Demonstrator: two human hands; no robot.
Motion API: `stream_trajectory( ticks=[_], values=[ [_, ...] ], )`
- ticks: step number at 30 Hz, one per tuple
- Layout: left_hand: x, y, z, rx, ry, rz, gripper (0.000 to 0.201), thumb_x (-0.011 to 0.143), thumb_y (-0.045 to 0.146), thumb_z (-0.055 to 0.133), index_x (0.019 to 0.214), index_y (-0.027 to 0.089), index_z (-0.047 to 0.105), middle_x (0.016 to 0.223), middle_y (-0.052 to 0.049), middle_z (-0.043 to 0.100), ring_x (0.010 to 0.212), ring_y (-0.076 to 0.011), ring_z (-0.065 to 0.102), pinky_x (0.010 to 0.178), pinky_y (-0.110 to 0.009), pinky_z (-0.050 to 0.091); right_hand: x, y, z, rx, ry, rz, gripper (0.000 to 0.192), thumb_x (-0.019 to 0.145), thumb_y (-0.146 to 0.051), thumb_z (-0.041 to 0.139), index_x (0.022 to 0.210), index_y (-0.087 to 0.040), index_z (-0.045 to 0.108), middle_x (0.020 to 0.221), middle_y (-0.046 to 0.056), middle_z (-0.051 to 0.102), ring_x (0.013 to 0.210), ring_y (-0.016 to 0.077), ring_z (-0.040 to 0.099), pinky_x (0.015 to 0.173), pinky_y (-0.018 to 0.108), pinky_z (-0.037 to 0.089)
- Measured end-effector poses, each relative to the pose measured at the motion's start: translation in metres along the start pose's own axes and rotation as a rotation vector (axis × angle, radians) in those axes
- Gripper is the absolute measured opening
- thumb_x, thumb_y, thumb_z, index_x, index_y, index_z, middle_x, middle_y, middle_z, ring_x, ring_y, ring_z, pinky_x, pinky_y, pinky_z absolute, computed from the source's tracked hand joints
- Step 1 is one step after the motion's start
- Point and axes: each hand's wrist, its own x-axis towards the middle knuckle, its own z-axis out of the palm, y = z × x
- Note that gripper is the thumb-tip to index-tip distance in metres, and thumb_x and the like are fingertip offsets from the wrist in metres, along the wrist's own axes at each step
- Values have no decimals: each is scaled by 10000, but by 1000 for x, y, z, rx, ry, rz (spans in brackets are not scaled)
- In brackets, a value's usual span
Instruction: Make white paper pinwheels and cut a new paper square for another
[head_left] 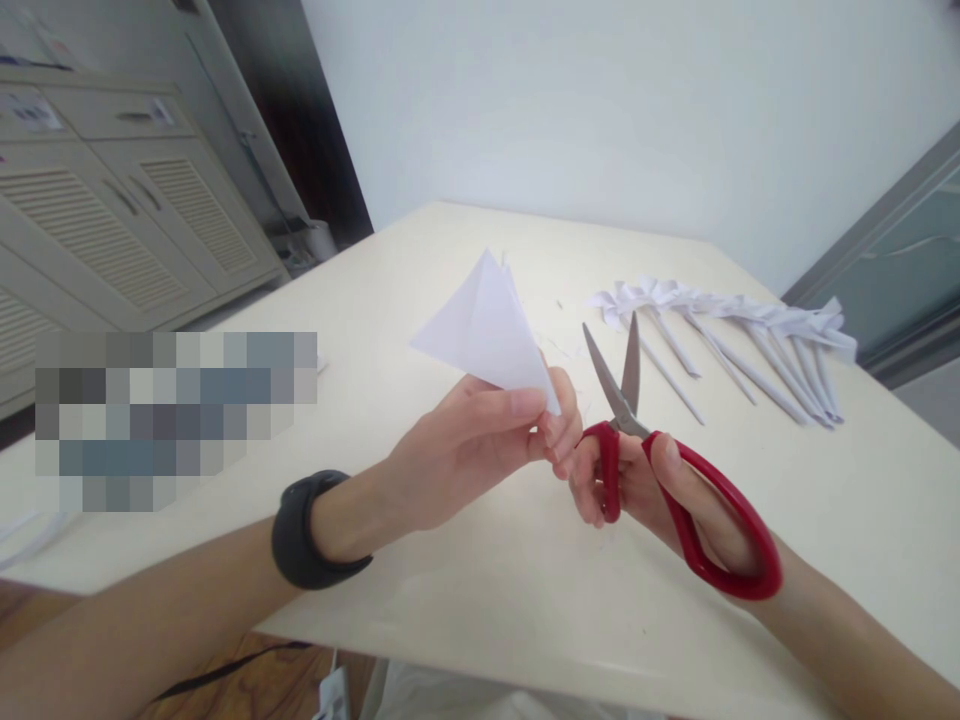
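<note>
A folded piece of white paper (476, 325) is held up over the middle of the worktop (450, 610), pinched at its narrow lower-right end between thumb and fingers of the left grip (465, 440). The broad part fans out past the fingertips, one point towards the far edge and another towards the left edge. The right grip (643, 495) is closed around the red handles of the scissors (622, 415), whose blades stand apart, tips towards the far edge. The blades are just right of the paper, not touching it. The two grips are close together; whether their fingers touch, I cannot tell.

Beyond the scissors, towards the right edge, lies a row of crinkled white paper pieces (712, 305) with rolled paper stems (757, 372) pointing to the near edge. The blades partly overlap the view of the row's left end. Small scraps (571, 350) lie between the folded paper and that row.

A black wristband (311, 530) circles the left wrist. Near the left edge, a pixelated patch (176, 410) hides whatever is there. A louvred cabinet (150, 190) stands beyond that edge, and a pale wall (600, 120) rises behind the far edge.
</note>
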Motion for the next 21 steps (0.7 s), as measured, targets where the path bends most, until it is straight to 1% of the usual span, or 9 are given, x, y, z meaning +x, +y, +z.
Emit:
stream_trajectory(
  ticks=[2, 6, 11, 16, 19, 21],
  values=[
    [0, 0, 0, -1, -23, 3, 196, 838, 227, 466, 664, 158, 528, 668, -5, 448, 627, -115, 492, 599, -246, 458, 0, 1, 0, 7, 13, 1, 611, 879, -600, 144, 905, -173, 579, 722, 66, 531, 661, 178, 476, 670, 340, 402],
    [0, -1, -1, -8, -59, 2, 207, 852, 231, 440, 684, 164, 541, 674, -9, 465, 644, -130, 527, 606, -267, 483, 0, 5, 0, -5, 29, -3, 592, 878, -602, 176, 889, -168, 579, 730, 65, 549, 670, 172, 497, 685, 343, 423],
    [0, -1, -2, -30, -57, 3, 203, 858, 234, 430, 695, 169, 533, 685, -5, 466, 636, -137, 553, 613, -295, 487, 0, 8, 0, 18, 17, 1, 585, 887, -588, 167, 889, -167, 573, 731, 59, 541, 682, 168, 496, 707, 345, 422],
    [-1, -2, -2, -47, -51, 2, 220, 864, 241, 422, 673, 174, 506, 660, 1, 454, 613, -131, 537, 599, -294, 473, 2, 6, 2, 47, -4, 11, 603, 892, -579, 146, 855, -160, 578, 738, 63, 521, 690, 170, 487, 705, 344, 404],
    [-1, -2, -2, -56, -28, -7, 217, 860, 257, 445, 669, 166, 494, 661, 4, 438, 611, -120, 504, 599, -280, 455, 4, 2, 5, 107, -31, -3, 613, 894, -575, 133, 836, -157, 577, 712, 60, 511, 669, 166, 461, 687, 332, 381],
    [0, -2, -2, -53, -14, -6, 224, 861, 270, 451, 668, 162, 485, 666, 4, 433, 617, -114, 488, 607, -270, 440, 4, -1, 6, 187, -64, -14, 653, 879, -601, 106, 832, -151, 577, 706, 68, 514, 671, 172, 456, 684, 336, 372]
  ],
)
